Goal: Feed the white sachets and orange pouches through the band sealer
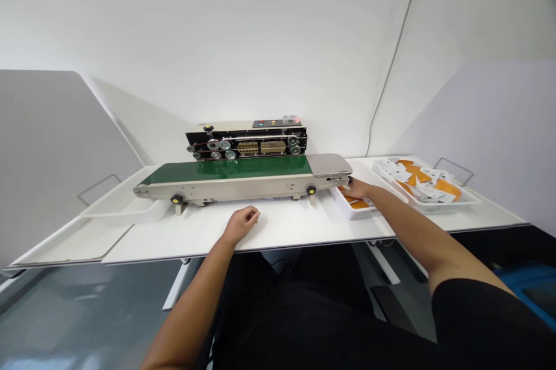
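My left hand [243, 224] is above the white table in front of the machine, its fingers curled together; whatever they may hold is too small to make out. My right hand [357, 189] reaches into a small white tray [360, 215] of orange packets [358, 204], beside the right end of the conveyor; its fingertips are hidden. A green conveyor belt [230, 168] runs along the front of the sealing machine [247, 141], which has rollers and a control panel with a red light.
At the right a larger white tray [443, 208] is heaped with orange and white packets [417, 176]. Another white tray [121, 216] stands at the left, partly behind the conveyor's left end. A cable [394, 57] hangs down the wall.
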Motion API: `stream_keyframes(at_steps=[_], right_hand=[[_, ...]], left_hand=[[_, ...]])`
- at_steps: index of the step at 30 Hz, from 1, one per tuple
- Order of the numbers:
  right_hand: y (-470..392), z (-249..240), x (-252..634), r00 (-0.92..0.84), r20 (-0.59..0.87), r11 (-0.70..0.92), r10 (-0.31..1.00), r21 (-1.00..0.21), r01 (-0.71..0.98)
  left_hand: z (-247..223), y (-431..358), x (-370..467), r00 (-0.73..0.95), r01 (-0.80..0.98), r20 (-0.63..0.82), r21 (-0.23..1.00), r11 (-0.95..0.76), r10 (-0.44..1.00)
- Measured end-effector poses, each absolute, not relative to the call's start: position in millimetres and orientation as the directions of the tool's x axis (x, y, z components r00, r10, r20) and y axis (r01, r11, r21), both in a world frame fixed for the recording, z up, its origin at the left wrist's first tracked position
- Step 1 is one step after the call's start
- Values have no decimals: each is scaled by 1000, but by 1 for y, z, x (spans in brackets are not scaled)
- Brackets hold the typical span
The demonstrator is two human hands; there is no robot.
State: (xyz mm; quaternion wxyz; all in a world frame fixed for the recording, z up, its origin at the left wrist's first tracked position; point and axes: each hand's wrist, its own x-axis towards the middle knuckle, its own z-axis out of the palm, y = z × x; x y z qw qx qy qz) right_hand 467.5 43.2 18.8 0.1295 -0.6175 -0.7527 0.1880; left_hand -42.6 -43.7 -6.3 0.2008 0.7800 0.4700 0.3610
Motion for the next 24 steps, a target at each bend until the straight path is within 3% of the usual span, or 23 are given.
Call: stream_keyframes(at_steps=[5,12,24], right_hand=[[41,19,467,-253,-134,172,958,-436,883],[39,19,463,-315,-115,232,942,-455,860],[33,24,463,-324,-213,161,922,-548,821]], left_hand=[[-7,-43,-43,296,598,382,641,-482,876],[-9,-42,-43,305,602,370,639,-479,878],[-8,-42,-43,306,601,365,643,-476,879]])
